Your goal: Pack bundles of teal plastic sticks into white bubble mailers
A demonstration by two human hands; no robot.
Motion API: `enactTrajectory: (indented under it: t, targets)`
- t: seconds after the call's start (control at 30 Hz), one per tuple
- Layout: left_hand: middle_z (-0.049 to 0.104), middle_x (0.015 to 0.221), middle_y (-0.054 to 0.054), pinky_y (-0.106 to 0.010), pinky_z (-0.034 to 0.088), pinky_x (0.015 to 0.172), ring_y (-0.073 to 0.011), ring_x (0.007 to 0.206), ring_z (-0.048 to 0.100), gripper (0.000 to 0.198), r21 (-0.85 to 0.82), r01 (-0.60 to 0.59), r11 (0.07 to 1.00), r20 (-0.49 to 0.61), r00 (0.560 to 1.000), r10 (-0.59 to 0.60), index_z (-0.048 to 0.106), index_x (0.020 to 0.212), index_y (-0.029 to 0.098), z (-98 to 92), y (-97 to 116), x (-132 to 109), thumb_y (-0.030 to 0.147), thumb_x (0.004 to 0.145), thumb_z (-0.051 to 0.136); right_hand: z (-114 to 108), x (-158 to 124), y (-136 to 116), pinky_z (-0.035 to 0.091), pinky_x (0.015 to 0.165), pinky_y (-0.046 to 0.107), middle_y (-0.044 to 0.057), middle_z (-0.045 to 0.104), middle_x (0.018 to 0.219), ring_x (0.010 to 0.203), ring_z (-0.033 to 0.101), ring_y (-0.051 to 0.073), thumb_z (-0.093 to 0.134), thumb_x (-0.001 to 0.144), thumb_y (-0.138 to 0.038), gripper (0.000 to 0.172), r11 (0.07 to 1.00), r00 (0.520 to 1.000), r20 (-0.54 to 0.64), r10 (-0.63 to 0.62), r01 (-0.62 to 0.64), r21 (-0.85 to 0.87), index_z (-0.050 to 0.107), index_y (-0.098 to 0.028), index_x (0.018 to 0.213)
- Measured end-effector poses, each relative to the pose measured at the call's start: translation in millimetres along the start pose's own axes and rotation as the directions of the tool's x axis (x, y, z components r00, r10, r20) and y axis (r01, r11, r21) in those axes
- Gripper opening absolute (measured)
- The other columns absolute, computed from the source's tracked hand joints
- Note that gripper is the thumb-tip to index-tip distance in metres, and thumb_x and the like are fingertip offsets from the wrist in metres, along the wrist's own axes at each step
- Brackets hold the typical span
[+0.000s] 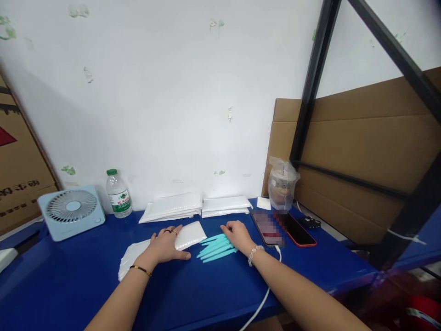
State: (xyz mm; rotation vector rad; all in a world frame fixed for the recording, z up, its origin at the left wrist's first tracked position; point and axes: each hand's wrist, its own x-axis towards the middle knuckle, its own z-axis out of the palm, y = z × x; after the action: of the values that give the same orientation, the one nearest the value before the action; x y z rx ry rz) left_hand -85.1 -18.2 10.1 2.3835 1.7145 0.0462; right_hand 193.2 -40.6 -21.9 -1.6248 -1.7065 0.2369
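My left hand [167, 246] lies with fingers spread on a white padded packet [191, 233], pressing it against the blue table [193, 299]. The packet's other end sticks out to the left of the wrist. To the right, my right hand [238, 235] is curled closed over the right end of a loose bundle of slim turquoise plastic sticks [217, 248]. The sticks fan out leftward and taper to points. How the fingertips grip them is hidden beneath the hand.
Two stacks of white packets [175, 205] [225, 205] line the wall. A blue fan [72, 209] and a water bottle [119, 195] stand left. Rightward are a phone with a white cable [267, 228], a red-edged phone [296, 230] and a bagged cup [283, 186] beside a black metal frame [310, 87].
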Motion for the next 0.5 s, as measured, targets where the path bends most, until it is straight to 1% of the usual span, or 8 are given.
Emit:
enactTrajectory:
  t: [0.07, 0.17, 0.27, 0.3, 0.37, 0.4, 0.43, 0.5]
  targets:
    - [0.031, 0.145, -0.016, -0.063, 0.015, 0.102, -0.0403, 0.133, 0.022, 0.113, -0.03, -0.017, 0.999, 0.006, 1.0, 0.017, 0.023, 0.143, 0.024, -3.3, 2, 2, 0.075, 0.049, 0.06, -1, 1, 0, 0.035, 0.065, 0.025, 0.004, 0.061, 0.06, 0.067, 0.054, 0.017, 0.048, 0.084, -0.044, 0.041, 0.995, 0.998, 0.037, -0.042, 0.045, -0.084, 0.058, -0.019, 0.053]
    - [0.03, 0.146, -0.014, -0.054, 0.019, 0.106, -0.0356, 0.135, 0.021, 0.102, -0.092, -0.094, 0.991, -0.079, 0.993, 0.087, 0.027, 0.142, 0.022, -11.4, 21, -1, 0.078, 0.059, 0.05, -10, 6, 4, 0.037, 0.067, 0.025, 0.005, 0.067, 0.069, 0.071, 0.058, 0.017, 0.042, 0.088, -0.047, 0.046, 0.998, 0.992, 0.115, -0.05, 0.055, -0.042, 0.066, -0.018, 0.061]
    - [0.036, 0.143, -0.012, -0.042, 0.024, 0.107, -0.0298, 0.132, 0.028, 0.091, -0.133, -0.282, 0.95, -0.151, 0.953, 0.262, 0.034, 0.139, 0.021, -12.4, 57, -8, 0.076, 0.068, 0.044, -29, 17, 9, 0.037, 0.063, 0.024, 0.004, 0.069, 0.071, 0.068, 0.06, 0.016, 0.04, 0.089, -0.045, 0.046, 0.997, 0.978, 0.2, -0.059, 0.048, 0.063, 0.07, -0.017, 0.069]
    - [0.038, 0.142, -0.012, -0.04, 0.026, 0.107, -0.0296, 0.131, 0.03, 0.091, -0.129, -0.336, 0.933, -0.143, 0.937, 0.317, 0.036, 0.138, 0.021, -10.3, 70, -10, 0.076, 0.067, 0.046, -36, 21, 12, 0.037, 0.061, 0.024, 0.004, 0.069, 0.07, 0.066, 0.059, 0.016, 0.042, 0.088, -0.044, 0.043, 0.995, 0.976, 0.204, -0.071, 0.055, 0.082, 0.071, -0.017, 0.07]
    - [0.045, 0.136, -0.014, -0.04, 0.028, 0.104, -0.0314, 0.127, 0.035, 0.09, -0.085, -0.398, 0.913, -0.1, 0.915, 0.39, 0.042, 0.134, 0.019, -3.7, 95, -11, 0.074, 0.064, 0.052, -50, 27, 16, 0.037, 0.059, 0.023, 0.003, 0.069, 0.068, 0.063, 0.058, 0.016, 0.047, 0.085, -0.038, 0.035, 0.99, 0.974, 0.198, -0.11, 0.09, 0.104, 0.071, -0.016, 0.072]
    - [0.049, 0.132, -0.014, -0.041, 0.028, 0.103, -0.0317, 0.125, 0.038, 0.083, -0.063, -0.407, 0.911, -0.109, 0.911, 0.399, 0.045, 0.132, 0.019, 0.2, 105, -9, 0.071, 0.068, 0.051, -55, 30, 19, 0.037, 0.059, 0.023, 0.003, 0.069, 0.069, 0.063, 0.057, 0.016, 0.05, 0.083, -0.034, 0.029, 0.987, 0.97, 0.2, -0.136, 0.116, 0.112, 0.071, -0.016, 0.074]
    - [0.052, 0.127, -0.014, -0.042, 0.03, 0.101, -0.0308, 0.121, 0.042, 0.071, -0.046, -0.395, 0.918, -0.13, 0.913, 0.386, 0.049, 0.129, 0.02, 3.8, 112, -5, 0.066, 0.075, 0.046, -59, 32, 21, 0.037, 0.059, 0.023, 0.003, 0.069, 0.071, 0.063, 0.057, 0.016, 0.053, 0.081, -0.03, 0.023, 0.983, 0.964, 0.21, -0.16, 0.137, 0.123, 0.072, -0.016, 0.076]
    - [0.059, 0.116, -0.013, -0.041, 0.035, 0.093, -0.0283, 0.112, 0.05, 0.048, -0.016, -0.321, 0.947, -0.186, 0.932, 0.312, 0.056, 0.118, 0.021, 9.4, 121, 7, 0.05, 0.087, 0.036, -62, 33, 26, 0.038, 0.059, 0.023, 0.003, 0.069, 0.075, 0.064, 0.056, 0.015, 0.057, 0.077, -0.025, 0.017, 0.979, 0.954, 0.242, -0.179, 0.149, 0.136, 0.072, -0.018, 0.081]
